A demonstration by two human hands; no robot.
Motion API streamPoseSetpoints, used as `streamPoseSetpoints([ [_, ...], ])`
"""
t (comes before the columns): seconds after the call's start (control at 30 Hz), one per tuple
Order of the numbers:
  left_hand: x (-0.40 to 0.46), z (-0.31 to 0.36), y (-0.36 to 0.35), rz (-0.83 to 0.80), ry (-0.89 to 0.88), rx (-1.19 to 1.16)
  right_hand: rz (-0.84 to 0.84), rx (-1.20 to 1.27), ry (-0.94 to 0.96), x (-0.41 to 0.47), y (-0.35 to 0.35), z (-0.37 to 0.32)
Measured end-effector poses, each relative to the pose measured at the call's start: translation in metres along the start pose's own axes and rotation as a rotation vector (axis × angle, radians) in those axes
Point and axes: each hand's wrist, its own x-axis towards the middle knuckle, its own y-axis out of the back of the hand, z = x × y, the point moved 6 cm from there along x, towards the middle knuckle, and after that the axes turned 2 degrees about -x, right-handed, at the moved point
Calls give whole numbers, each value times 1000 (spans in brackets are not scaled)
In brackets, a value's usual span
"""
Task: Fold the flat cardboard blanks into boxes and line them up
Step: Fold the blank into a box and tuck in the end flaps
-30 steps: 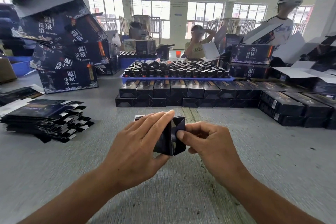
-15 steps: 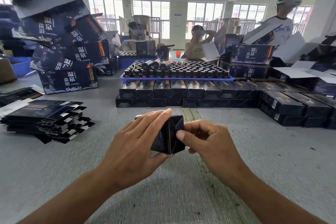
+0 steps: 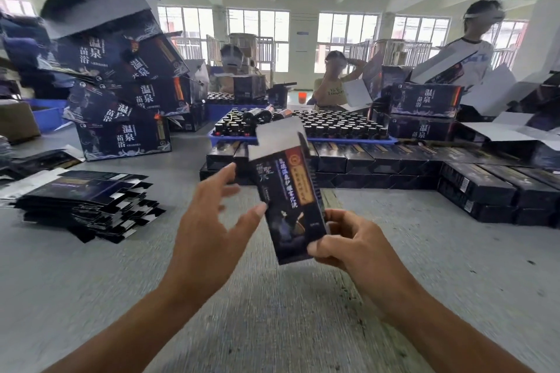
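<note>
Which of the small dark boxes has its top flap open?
The box gripped at its lower end by the right hand, its pale flap standing up. The finished boxes in the row behind lie closed on the table.

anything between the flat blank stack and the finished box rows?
Head view: only bare grey table between the blank stack and the box rows.

Two hands are seen, the left hand (image 3: 209,230) and right hand (image 3: 348,245), with one box (image 3: 286,194) between them. One stack of flat blanks (image 3: 88,203) is counted near left, one blue tray (image 3: 303,139) far, three people far.
</note>
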Motion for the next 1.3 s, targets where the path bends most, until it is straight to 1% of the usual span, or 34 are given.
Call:
streamPoseSetpoints([
  [0.03,1,-6,-3,-58,113,-167,-39,-36,2,-1,-3,0],
  [0.07,2,-10,-7,-108,180,-298,-76,-75,4,-2,-6,1],
  [0.1,2,-12,-10,-136,202,-366,-107,-115,3,-3,-10,2],
  [0.2,2,-10,-13,-179,181,-421,-145,-184,-2,-5,-17,2],
  [0.27,1,-11,-15,-201,189,-446,-105,-121,14,-5,-14,-2],
  [0.33,-2,-11,-18,-215,215,-483,-17,-56,56,-4,-6,-7],
  [0.43,-6,-14,-25,-225,239,-443,37,-23,123,-4,-1,-14],
  [0.6,-7,-13,-26,-248,204,-381,20,13,133,-1,-1,-11],
  [0.7,-6,-9,-22,-242,160,-463,14,22,135,0,0,-10],
  [0.83,-2,-4,-13,-155,92,-528,37,26,156,1,2,-10],
  [0.97,-4,4,-11,-148,-23,-457,37,-16,215,0,1,-15],
  [1.03,-5,5,-11,-159,-50,-416,34,-27,238,-2,0,-18],
  [1.3,-4,2,-10,-176,-28,-417,17,-88,301,-6,-5,-25],
])
